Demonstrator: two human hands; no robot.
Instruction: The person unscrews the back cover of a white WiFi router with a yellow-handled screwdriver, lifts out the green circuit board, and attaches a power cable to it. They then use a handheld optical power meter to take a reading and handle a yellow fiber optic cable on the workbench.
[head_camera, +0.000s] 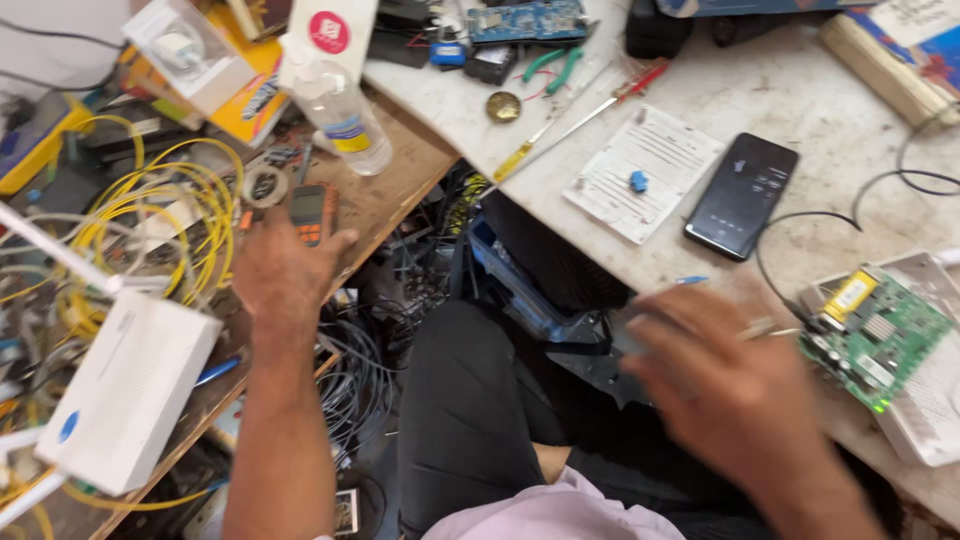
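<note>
Your right hand (725, 385) is closest to you, and it looks blurry. It sits low over the edge of the white desk (800, 110). Its fingers are a little curled, and I cannot tell if they pinch anything. Just past the fingertips lies a green circuit board (875, 335). It rests in an open white case (935, 400), like a thing in a shallow tray. A thin black cable (775, 275) runs to the board.

Your left hand (280, 270) reaches out over the brown wooden desk (385, 195). Its fingers are spread apart and hold nothing. The fingertips are right by a small orange tester (312, 212) with a grey screen. It lies flat on the wood. A roll of tape (264, 186) lies just beside it.

A clear plastic bottle (340, 115) lies tilted behind the tester, with a blue and yellow label. I cannot tell how full it is. A clear plastic box (185, 50) sits further back with a small white part inside.

Loops of yellow cable (195, 205) pile up to the left. A white router (125, 390) lies near your left arm.

On the white desk you have a dark phone (742, 195), a sheet of paper (643, 172) with a little blue piece (638, 181) on it, and a long screwdriver (580, 120).
</note>
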